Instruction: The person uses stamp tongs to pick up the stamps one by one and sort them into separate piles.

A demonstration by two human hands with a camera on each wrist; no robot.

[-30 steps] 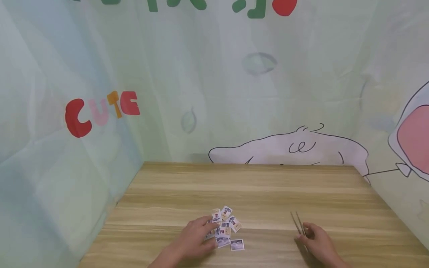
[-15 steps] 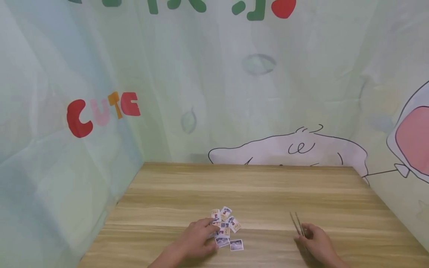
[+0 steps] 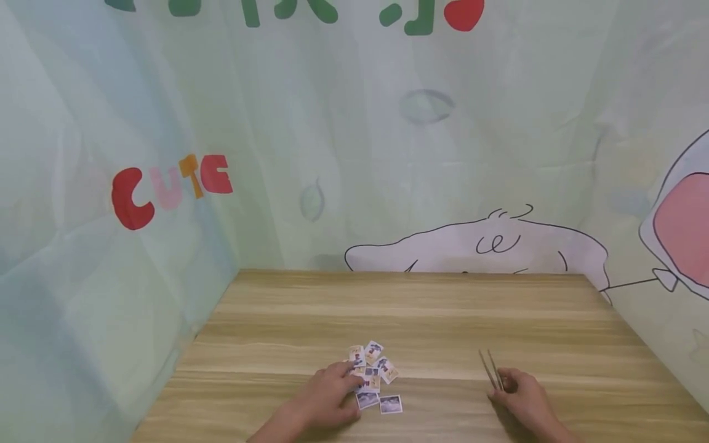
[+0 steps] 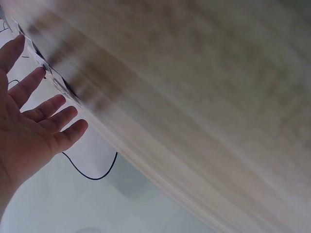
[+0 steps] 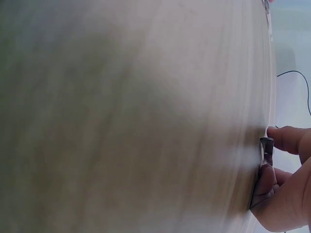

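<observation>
Several small white-bordered picture pieces, which look like postage stamps (image 3: 390, 404), lie in a loose, partly overlapping cluster in the head view. My left hand (image 3: 328, 397) rests at the cluster's left side, its fingertips over the nearest pieces and hiding parts of them. The left wrist view shows that hand (image 4: 34, 116) with fingers spread and relaxed, near the edge-on stamps (image 4: 56, 77). Farther right, my right hand (image 3: 523, 399) pinches slim metal tweezers (image 3: 490, 368), whose two tips point away from me, apart. In the right wrist view, fingers and thumb hold the tweezers (image 5: 266, 145) low over the tabletop.
Everything lies on a wood-grain table (image 3: 432, 314). Behind it and at its sides hangs a pale green printed cloth (image 3: 354, 147) with cartoon drawings and coloured letters. Bare tabletop separates the stamps from the tweezers.
My left fingers have shifted slightly over the stamps, covering a piece that showed between them before. The right hand and tweezers stay in place.
</observation>
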